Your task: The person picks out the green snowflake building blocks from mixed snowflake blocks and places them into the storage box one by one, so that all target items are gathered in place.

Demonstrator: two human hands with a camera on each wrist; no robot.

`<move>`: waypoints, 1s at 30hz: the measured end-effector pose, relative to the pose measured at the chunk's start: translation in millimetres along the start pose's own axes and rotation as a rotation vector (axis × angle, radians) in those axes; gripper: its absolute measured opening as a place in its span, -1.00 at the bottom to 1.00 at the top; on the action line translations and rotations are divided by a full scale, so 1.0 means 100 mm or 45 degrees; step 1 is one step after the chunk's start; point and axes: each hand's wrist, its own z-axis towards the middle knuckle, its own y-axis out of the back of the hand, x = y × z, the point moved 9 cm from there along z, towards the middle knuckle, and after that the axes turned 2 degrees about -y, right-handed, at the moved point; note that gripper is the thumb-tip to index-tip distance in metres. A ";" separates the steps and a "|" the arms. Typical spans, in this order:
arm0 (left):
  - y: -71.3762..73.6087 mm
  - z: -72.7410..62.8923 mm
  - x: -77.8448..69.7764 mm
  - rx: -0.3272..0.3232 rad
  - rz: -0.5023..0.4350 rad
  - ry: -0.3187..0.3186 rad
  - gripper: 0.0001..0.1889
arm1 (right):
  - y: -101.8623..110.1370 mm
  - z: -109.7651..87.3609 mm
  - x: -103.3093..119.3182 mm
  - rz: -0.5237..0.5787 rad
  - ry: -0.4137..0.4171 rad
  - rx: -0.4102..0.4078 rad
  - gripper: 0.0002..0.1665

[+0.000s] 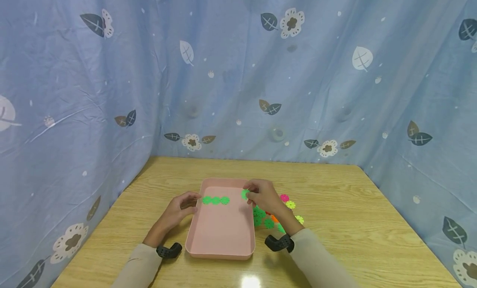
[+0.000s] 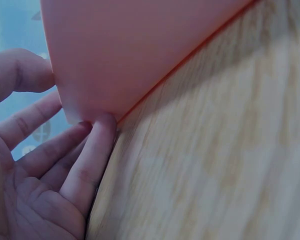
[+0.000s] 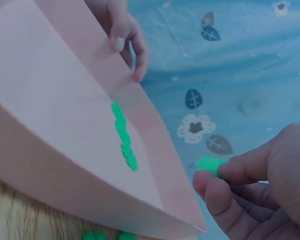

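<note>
A: What worries you here?

B: The grip. The right hand (image 1: 262, 195) pinches a green flower disc (image 3: 208, 165) between thumb and fingertips, near its edge, over the right side of the pink tray (image 1: 220, 238). A thin, notched piece held like that could twist or slip out.

A: And if it falls?

B: It might miss the rim and join the loose pile of discs (image 1: 269, 223) on the counter (image 1: 354, 222), just beside the tray.

A: What about the left hand?

B: Loosely open; its fingertips touch the tray's left wall. A careless push there could slide the tray and skew the row of three green discs (image 1: 215, 200) lying inside.

A: Are those linked?

B: I can't tell. If they're only touching, a brushing sleeve or a knock would probably separate them.
</note>
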 end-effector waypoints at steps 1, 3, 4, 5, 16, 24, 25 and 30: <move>0.00 0.00 0.00 0.003 -0.005 0.000 -0.55 | -0.02 0.02 -0.01 0.002 -0.013 0.002 -0.79; 0.00 0.00 0.00 0.008 -0.014 -0.002 -0.55 | -0.07 0.06 -0.03 0.004 -0.041 0.007 -0.77; -0.01 -0.01 0.00 0.008 -0.018 -0.002 -0.55 | -0.09 0.08 -0.04 0.009 -0.059 0.013 -0.76; -0.01 -0.01 0.00 0.009 -0.019 -0.001 -0.54 | -0.12 0.10 -0.05 0.014 -0.076 0.015 -0.76; 0.00 0.01 0.03 0.007 -0.025 -0.006 -0.56 | -0.36 0.29 -0.09 -0.186 -0.095 0.090 -0.71; 0.00 0.01 0.05 0.001 -0.028 0.005 -0.56 | -0.48 0.35 -0.13 -0.474 -0.093 0.135 -0.64; 0.00 0.01 0.05 0.000 -0.026 0.005 -0.56 | -0.49 0.36 -0.13 -0.490 -0.098 0.137 -0.62; 0.00 0.01 0.03 -0.002 -0.020 -0.004 -0.57 | -0.52 0.37 -0.11 -0.574 -0.102 0.144 -0.56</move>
